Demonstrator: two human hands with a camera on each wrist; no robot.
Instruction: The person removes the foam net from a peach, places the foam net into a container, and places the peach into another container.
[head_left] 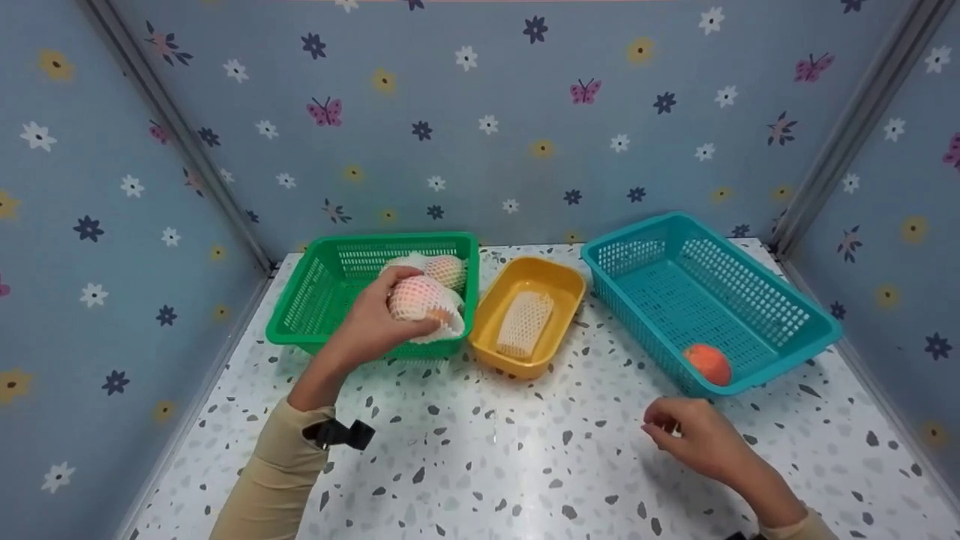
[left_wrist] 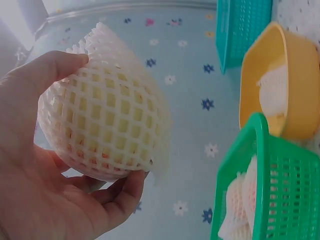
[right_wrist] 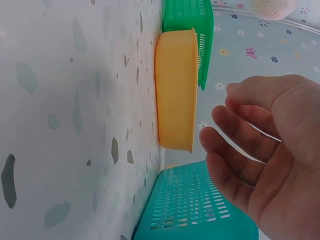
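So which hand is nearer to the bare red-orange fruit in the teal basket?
Right. The right hand is just outside the teal basket, close to the red-orange fruit; the left hand is farther away, by the green basket.

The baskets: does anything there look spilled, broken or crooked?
Nothing looks spilled or broken. The blue basket does sit askew: it is turned at an angle to the back wall, while the green basket stands nearly square to it.

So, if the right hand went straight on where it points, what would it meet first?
Probably the yellow tray, though depth is unclear; the right hand might pass above its rim.
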